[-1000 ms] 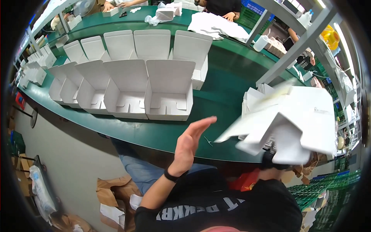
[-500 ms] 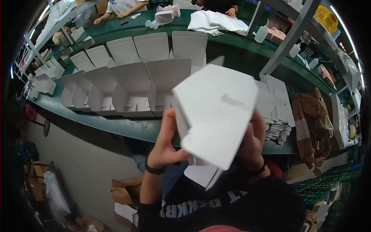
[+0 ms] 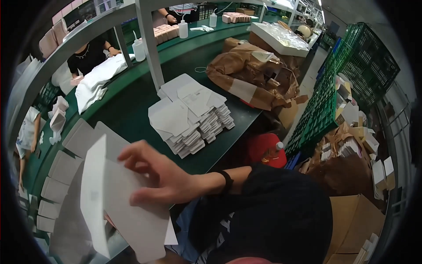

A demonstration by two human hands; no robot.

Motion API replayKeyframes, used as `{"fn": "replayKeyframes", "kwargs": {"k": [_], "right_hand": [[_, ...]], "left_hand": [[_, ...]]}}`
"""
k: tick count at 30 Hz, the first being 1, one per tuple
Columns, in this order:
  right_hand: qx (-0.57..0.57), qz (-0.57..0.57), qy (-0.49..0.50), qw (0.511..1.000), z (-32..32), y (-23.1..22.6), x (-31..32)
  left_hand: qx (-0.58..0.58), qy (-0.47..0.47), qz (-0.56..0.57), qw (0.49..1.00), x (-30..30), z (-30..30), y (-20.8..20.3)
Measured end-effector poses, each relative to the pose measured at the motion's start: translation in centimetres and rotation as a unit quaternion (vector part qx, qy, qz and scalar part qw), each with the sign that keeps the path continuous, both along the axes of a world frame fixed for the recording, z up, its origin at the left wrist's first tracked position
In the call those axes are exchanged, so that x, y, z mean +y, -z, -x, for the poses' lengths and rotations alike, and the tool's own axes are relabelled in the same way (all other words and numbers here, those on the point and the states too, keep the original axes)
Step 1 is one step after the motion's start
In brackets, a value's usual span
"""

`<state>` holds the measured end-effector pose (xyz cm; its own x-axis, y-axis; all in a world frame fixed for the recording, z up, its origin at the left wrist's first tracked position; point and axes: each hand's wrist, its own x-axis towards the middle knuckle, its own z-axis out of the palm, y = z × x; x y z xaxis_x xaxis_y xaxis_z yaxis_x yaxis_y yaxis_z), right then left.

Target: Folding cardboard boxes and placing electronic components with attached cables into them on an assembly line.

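A white cardboard box [image 3: 132, 220], partly folded with its panels and flaps standing out, is held up at the lower left, tilted, close to my body. My right hand [image 3: 160, 176] is over its near panel, thumb and fingers spread apart, with nothing between them. Behind the box only a sliver of my left hand [image 3: 108, 218] shows; its fingers are mostly hidden, and the box appears to rest in its grip. On the green table, a stack of flattened white cartons [image 3: 189, 103] lies beyond my right hand.
Open white boxes [image 3: 59, 169] stand in a row at the left. Crumpled brown paper [image 3: 246, 75] lies right of the stack. A grey metal post [image 3: 150, 48] rises behind it. Green crates [image 3: 316, 101] and a red stool [image 3: 266, 149] are at the right. Co-workers sit across the table.
My view has swung right, toward the carton stack. The box has turned and shifted to the lower left. My right hand has let go of its side and spread its fingers.
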<state>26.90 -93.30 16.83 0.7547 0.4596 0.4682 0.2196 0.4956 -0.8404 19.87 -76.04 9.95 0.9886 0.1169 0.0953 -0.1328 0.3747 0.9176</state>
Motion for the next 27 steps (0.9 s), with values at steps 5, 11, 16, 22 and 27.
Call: {"fn": "replayKeyframes", "kwargs": {"k": [5, 11, 16, 22, 27], "right_hand": [[-0.381, 0.081, 0.047, 0.92, -2.0, -0.1, -3.3], [-0.39, 0.127, 0.237, 0.881, -2.4, 1.8, -2.2], [-0.363, 0.138, 0.165, 0.906, -2.9, 2.2, -3.4], [-0.371, 0.1, 0.154, 0.911, -3.0, 1.0, -2.5], [-0.372, 0.106, 0.189, 0.903, -4.0, 3.0, -2.7]], "left_hand": [[-0.051, -0.124, -0.1, 0.986, 4.5, 1.5, 4.6], [-0.099, -0.245, -0.241, 0.934, 1.0, -0.4, 3.2], [-0.262, -0.327, -0.179, 0.89, -2.0, -3.1, -4.9], [-0.304, -0.312, -0.576, 0.691, 0.2, -2.0, -5.8], [-0.241, -0.286, -0.468, 0.801, -1.6, -3.6, -4.0]]}}
